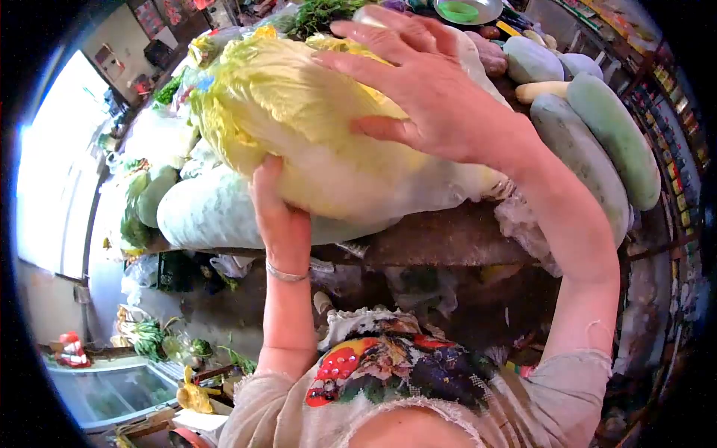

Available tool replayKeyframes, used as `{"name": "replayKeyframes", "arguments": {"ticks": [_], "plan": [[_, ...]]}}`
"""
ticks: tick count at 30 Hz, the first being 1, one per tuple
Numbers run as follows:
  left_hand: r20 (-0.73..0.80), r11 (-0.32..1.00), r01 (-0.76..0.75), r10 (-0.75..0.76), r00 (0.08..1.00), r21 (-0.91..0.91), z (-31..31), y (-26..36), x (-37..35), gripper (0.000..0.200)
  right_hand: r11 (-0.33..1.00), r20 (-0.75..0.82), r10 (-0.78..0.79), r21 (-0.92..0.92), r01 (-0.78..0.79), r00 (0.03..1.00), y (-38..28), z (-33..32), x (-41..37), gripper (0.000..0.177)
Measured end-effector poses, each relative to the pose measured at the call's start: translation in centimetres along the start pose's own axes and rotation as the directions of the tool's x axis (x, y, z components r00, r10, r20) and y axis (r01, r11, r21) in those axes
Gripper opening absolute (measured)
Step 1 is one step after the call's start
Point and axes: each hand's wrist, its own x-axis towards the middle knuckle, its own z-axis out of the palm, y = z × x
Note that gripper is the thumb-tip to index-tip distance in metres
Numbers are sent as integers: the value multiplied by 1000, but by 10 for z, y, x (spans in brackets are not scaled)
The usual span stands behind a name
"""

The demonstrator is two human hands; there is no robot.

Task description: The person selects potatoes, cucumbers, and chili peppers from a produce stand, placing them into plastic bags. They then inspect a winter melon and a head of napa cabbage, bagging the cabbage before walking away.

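Left hand [281,211] grips the cabbage [306,127]'s near side — right hand [444,97] spread open over it; uneven support could let it roll.

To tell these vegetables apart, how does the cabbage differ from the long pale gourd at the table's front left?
The cabbage is yellow and whitish; the gourd is pale whitish green. The cabbage has ruffled leaves, while the gourd has a leafless rind. The left hand holds the cabbage; the gourd lies unheld on the table. Both look bulky.
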Motion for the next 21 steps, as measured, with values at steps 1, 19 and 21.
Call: {"name": "replayKeyframes", "arguments": {"ticks": [1,19,21], "plan": [[24,999,31,-31,999,4,4,2,3,55,1000,3,5,2,-5,1000,-2,-8,-5,49],[-17,995,103,-103,994,-6,-9,-10,25,40,828,101,452,324,-459,886,49,1,-82,59],[72,993,64,-71,995,96,-16,-14,25,57,883,34,371,296,-363,928,74,18,-68,63]]}}
